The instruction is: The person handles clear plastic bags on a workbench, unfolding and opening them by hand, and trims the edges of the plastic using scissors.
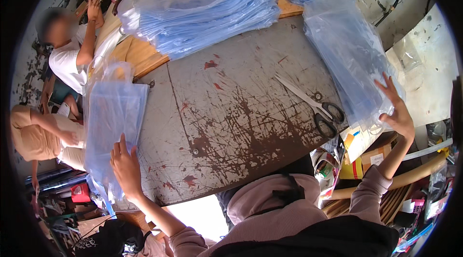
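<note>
My left hand (pixel 126 169) rests with its fingers stretched out on the near part of a small stack of clear bluish plastic bags (pixel 115 107) at the table's left edge. At the right edge my right hand (pixel 399 114) has its thumb and fingers spread beside the near end of a longer pile of clear plastic sheets (pixel 337 44). Nothing is seen gripped in it. Between the two lies a pair of scissors (pixel 304 95) with black handles, nearer to the right pile, its blades pointing far left.
A thick pile of clear plastic (pixel 207 15) covers the far side of the worn metal tabletop (pixel 231 126). Another person (pixel 72 59) in a white shirt sits at the far left. Cardboard and long tubes (pixel 381 180) crowd the lower right.
</note>
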A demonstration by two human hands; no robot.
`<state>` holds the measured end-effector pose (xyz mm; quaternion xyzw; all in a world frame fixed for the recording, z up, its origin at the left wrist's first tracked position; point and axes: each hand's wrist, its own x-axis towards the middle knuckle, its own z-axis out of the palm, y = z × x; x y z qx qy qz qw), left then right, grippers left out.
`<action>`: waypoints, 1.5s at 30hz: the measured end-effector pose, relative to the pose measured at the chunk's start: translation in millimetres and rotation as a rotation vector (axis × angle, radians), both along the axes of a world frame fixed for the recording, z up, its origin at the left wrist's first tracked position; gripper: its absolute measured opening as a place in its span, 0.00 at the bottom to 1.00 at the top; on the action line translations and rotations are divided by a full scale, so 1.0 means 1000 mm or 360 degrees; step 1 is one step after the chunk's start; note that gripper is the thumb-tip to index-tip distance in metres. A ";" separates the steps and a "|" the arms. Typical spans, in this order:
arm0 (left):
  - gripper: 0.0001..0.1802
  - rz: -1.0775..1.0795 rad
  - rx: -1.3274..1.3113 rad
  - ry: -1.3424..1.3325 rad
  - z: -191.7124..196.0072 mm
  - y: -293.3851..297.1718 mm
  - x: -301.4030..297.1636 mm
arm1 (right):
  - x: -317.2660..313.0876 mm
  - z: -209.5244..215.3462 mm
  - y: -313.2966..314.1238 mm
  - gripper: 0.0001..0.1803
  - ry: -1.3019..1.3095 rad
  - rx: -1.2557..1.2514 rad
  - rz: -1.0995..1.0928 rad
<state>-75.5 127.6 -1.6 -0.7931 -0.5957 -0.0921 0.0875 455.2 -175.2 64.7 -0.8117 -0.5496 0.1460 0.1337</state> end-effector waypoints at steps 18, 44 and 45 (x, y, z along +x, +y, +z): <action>0.07 -0.0328 0.0043 -0.0690 0.040 -0.106 0.078 | -0.097 -0.033 0.055 0.36 0.0596 0.1099 0.0034; 0.18 -0.0802 -0.0901 -0.1624 -0.029 -0.135 0.190 | -0.198 -0.097 0.112 0.18 0.2400 0.0544 -0.0048; 0.19 -0.0816 -0.0901 -0.1616 -0.028 -0.135 0.190 | -0.197 -0.098 0.112 0.18 0.2402 0.0539 -0.0050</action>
